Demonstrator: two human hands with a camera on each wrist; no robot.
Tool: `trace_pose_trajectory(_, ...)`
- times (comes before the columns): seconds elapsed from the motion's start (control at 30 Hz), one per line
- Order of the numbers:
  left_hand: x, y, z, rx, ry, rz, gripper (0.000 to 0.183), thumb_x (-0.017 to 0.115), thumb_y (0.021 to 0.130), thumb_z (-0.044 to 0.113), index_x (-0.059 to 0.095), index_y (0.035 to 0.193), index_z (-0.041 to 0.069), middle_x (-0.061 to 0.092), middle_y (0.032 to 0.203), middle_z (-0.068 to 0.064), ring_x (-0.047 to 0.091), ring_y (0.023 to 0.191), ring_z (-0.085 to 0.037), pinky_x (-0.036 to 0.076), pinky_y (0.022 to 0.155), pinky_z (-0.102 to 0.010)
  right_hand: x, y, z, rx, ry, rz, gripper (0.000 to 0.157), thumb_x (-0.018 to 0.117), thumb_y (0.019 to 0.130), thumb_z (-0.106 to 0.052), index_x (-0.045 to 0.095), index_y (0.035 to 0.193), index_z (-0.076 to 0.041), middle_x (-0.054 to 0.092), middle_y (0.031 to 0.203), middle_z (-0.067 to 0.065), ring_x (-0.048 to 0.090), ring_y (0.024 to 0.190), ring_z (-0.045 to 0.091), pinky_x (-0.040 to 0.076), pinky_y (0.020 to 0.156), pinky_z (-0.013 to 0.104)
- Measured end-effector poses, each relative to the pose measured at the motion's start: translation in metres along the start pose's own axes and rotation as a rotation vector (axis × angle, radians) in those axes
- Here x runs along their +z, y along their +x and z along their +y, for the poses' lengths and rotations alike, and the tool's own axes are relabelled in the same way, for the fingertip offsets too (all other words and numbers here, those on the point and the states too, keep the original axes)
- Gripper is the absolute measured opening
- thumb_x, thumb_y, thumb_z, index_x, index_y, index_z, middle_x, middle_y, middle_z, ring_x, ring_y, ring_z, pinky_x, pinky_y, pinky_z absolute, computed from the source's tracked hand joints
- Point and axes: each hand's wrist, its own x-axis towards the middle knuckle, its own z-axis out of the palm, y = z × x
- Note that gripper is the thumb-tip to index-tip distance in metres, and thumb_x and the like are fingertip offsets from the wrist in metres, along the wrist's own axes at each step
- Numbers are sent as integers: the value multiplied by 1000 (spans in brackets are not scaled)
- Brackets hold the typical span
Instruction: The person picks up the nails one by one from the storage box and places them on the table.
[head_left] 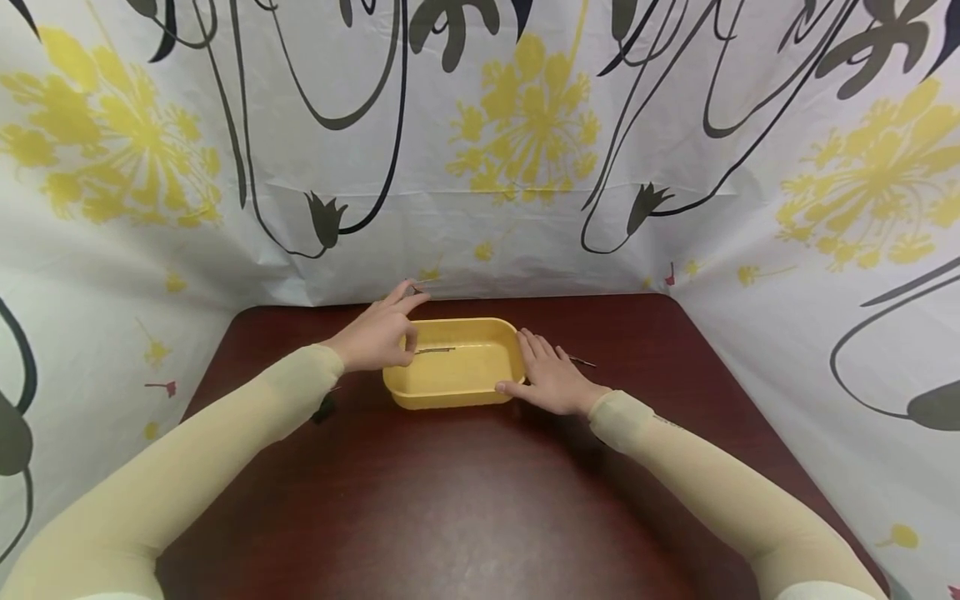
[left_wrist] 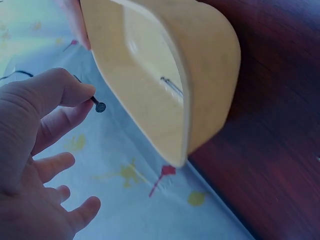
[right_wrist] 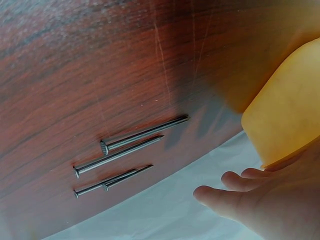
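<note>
A yellow plastic tray (head_left: 457, 393) stands on the table, and one or more dark nails (head_left: 441, 350) lie on its floor. My left hand (head_left: 381, 332) is over the tray's left end. Between its thumb and index finger it pinches a nail (left_wrist: 100, 106), whose head shows in the left wrist view; the other fingers are spread. At the tray's right end my right hand (head_left: 551, 373) rests against the rim, fingers extended and thumb toward the near corner. Several loose nails (right_wrist: 142, 134) lie on the table beyond that hand, roughly parallel in the right wrist view.
The dark red-brown wooden table (head_left: 465, 492) runs back to a white patterned cloth (head_left: 420, 167) that hangs behind it and at both sides. A small dark object (head_left: 324, 408) shows beneath the left sleeve's cuff.
</note>
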Motion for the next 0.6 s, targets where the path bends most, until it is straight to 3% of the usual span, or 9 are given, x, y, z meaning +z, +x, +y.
trace_pose_trajectory(0.37, -20, -27, -26, -65, 11, 73, 27, 74, 78, 11, 63, 60, 28, 26, 164, -10, -5, 153, -30, 30, 103, -70, -1, 0, 0, -10, 17, 20, 117, 32, 84, -89, 1, 162, -8, 10, 167, 15, 15, 151, 36, 20, 113, 65)
trace_pose_trajectory(0.6, -32, -46, -44, -98, 1, 100, 26, 74, 79, 12, 64, 61, 28, 24, 164, -14, -8, 153, -29, 24, 108, -70, 0, 0, -1, -9, 14, 9, 117, 33, 84, -89, -1, 162, -8, 9, 167, 15, 14, 151, 36, 18, 114, 64)
